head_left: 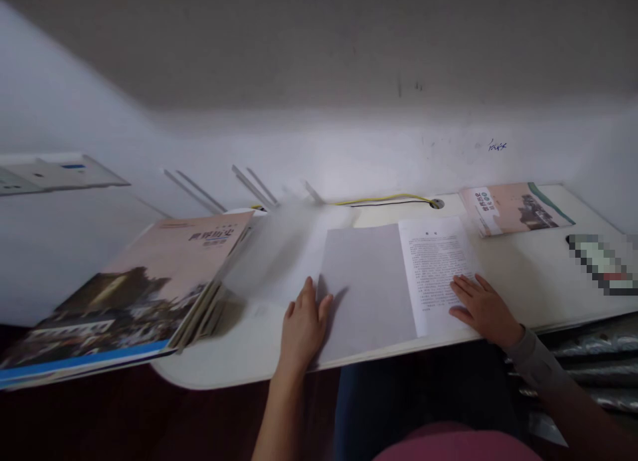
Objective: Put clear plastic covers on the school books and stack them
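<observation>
White pages of an open book [369,288] are held flat on the counter [528,275] by two open hands.
The left hand [302,325] is laid palm down at the outer edge of the blank left page. The right hand [483,308] is spread flat on the printed right page, whose small text cannot be read. Nothing is gripped by either hand. A stack of textbooks [139,295] is seen left of the book, its cover title blurred. Another textbook [516,208] lies beyond the right hand, near a yellow cable [383,198]. A blue scribble [497,145] is marked on the wall.
</observation>
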`<state>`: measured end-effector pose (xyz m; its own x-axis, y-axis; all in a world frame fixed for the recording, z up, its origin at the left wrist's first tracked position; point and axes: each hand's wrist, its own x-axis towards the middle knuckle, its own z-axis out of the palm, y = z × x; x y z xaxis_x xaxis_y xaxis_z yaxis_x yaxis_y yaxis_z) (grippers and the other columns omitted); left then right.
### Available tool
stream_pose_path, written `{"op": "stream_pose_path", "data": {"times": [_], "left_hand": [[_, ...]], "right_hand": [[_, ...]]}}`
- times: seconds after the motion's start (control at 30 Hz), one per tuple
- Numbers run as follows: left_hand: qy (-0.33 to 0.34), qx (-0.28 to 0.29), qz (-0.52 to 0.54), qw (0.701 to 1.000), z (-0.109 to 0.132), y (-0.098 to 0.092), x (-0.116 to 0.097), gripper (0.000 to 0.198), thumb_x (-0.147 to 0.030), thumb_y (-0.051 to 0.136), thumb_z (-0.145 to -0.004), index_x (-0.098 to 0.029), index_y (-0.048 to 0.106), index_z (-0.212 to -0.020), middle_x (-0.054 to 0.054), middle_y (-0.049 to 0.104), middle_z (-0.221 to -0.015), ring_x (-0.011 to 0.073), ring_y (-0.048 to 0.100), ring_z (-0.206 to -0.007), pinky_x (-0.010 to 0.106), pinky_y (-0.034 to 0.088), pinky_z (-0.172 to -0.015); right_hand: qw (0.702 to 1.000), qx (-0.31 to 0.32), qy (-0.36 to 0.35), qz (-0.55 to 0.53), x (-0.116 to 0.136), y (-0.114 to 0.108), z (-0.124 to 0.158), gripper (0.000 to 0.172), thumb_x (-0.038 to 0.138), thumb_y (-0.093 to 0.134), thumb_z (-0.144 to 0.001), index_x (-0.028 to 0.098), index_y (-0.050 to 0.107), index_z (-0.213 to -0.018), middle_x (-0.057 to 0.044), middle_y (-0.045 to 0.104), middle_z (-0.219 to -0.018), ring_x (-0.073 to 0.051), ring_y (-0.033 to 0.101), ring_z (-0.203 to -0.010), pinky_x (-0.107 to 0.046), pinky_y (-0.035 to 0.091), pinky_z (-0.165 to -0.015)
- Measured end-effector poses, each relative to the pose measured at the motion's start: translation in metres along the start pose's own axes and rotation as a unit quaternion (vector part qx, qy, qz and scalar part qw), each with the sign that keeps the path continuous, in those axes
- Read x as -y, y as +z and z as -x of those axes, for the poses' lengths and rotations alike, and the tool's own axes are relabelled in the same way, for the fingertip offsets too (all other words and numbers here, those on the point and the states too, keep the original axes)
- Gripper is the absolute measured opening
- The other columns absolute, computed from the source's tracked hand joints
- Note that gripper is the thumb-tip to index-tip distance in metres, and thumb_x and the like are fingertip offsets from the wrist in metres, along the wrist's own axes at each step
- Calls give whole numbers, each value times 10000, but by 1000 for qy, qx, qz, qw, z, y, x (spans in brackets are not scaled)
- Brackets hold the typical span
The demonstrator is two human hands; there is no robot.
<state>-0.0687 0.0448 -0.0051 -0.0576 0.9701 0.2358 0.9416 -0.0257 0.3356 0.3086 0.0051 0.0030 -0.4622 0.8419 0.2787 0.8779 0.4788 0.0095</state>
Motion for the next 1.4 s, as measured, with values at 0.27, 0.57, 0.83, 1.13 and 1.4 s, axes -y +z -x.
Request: {"op": "stream_pose_path", "data": {"times": [0.27, 0.57, 0.83, 1.13, 1.4], "left_hand": [[-29, 27, -3, 999, 1, -4, 1, 602, -428, 215, -921, -88, 260, -1416, 220, 469, -1344, 286, 445, -1250, 569, 249, -1034], [-18, 55, -29, 998, 2, -12, -7, 552, -417, 183, -929, -143, 413, -1351, 169, 398, -1415, 273, 354, -1317, 585, 221, -1047], [-11, 50, -43, 998, 3, -9, -5, 576, -398, 171, -928, -84, 373, -1366, 195, 374, -1422, 288, 369, -1305, 578, 208, -1053], [-20, 54, -61, 996, 3, -9, -1, 575, -392, 176, -925, -89, 359, -1378, 176, 362, -1434, 294, 392, -1288, 589, 193, -1056], [-19, 25, -113, 993, 0, -15, -12, 497, -339, 256, -925, -78, 486, -1279, 187, 411, -1400, 285, 405, -1266, 464, 308, -1023]], "right_hand": [[1000, -6, 13, 25, 5, -4, -1, 413, 362, 459, -907, 112, 543, -1225, -161, 572, -1258, -241, 521, -1172, -427, 311, -1045], [999, 20, 27, 28, 9, -11, -9, 430, 400, 447, -910, 97, 557, -1195, -163, 577, -1251, -254, 520, -1167, -454, 294, -1052], [999, 38, 11, 10, 9, -11, -3, 446, 404, 461, -903, 153, 510, -1268, -120, 505, -1345, -266, 404, -1278, -501, 257, -1060], [998, 37, 21, 43, -15, -13, 13, 457, 421, 452, -904, 131, 529, -1248, -132, 526, -1321, -290, 413, -1267, -515, 266, -1042], [999, 28, 10, 26, -3, -10, 2, 497, 459, 442, -898, 140, 511, -1273, -131, 399, -1424, -309, 320, -1326, -527, 270, -1041]]}}
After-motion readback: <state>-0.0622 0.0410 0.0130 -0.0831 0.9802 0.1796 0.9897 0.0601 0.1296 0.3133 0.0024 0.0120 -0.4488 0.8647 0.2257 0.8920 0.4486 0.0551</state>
